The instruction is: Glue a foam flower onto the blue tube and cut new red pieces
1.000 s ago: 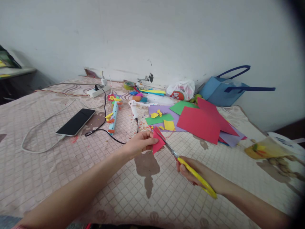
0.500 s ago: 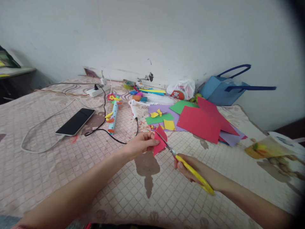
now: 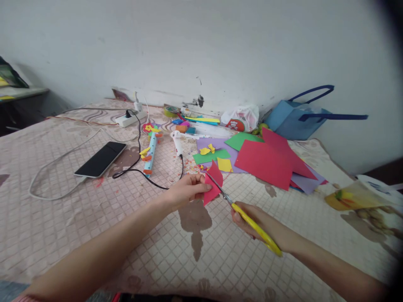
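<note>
A small piece of red paper [image 3: 210,194] is pinched between the thumb and fingers of my left hand [image 3: 189,188]. My right hand [image 3: 256,220] is closed round the yellow handles of a pair of scissors [image 3: 252,224]. The metal blades lie across the red paper, pointing up and left toward my left fingertips. One corner of the paper stands up above the blades. Just beyond my hands are a yellow paper square [image 3: 224,164], a green strip [image 3: 210,156] and crumpled yellow scraps [image 3: 207,149], all on a purple sheet [image 3: 201,144].
Large red sheets [image 3: 264,163] lie to the right, by a blue bag [image 3: 294,119]. A white glue gun [image 3: 177,144] and its black cord lie left of centre. Further left are a decorated blue stick [image 3: 150,153], a phone [image 3: 101,159] and a power strip [image 3: 130,119].
The raised corner of the red paper stands a little higher and further right. Both hands keep nearly the same place, and the whole view has shifted slightly.
</note>
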Demonstrator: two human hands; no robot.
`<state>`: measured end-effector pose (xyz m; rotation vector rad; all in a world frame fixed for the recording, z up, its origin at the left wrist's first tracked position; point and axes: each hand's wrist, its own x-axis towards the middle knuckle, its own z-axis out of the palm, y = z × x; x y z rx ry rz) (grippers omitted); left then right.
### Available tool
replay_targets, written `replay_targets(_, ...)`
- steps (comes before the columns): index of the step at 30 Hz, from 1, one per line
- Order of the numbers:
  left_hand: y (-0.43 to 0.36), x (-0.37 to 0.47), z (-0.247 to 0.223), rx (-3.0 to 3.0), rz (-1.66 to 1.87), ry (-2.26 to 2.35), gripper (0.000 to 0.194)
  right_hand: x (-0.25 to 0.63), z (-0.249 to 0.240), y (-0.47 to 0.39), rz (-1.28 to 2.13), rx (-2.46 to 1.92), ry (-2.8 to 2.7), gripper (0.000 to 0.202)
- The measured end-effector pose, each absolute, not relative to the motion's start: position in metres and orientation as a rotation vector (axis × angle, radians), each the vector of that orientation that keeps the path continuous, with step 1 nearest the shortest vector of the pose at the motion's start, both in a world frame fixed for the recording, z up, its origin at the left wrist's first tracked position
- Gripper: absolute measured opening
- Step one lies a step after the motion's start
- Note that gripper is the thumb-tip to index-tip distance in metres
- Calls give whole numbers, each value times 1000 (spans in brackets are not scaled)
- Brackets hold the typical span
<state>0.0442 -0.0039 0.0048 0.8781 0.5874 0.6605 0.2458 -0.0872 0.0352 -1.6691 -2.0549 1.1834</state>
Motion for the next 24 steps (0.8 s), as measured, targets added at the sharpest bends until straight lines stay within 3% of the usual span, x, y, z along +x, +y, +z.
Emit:
replay_targets(14,0,44,-2,854,673,589,21,240,38,-84,1248,-1812,-1932,18)
replay_targets(24,0,45,0,851,683,610,24,243,30,-85,1173,-1762,-1928,20)
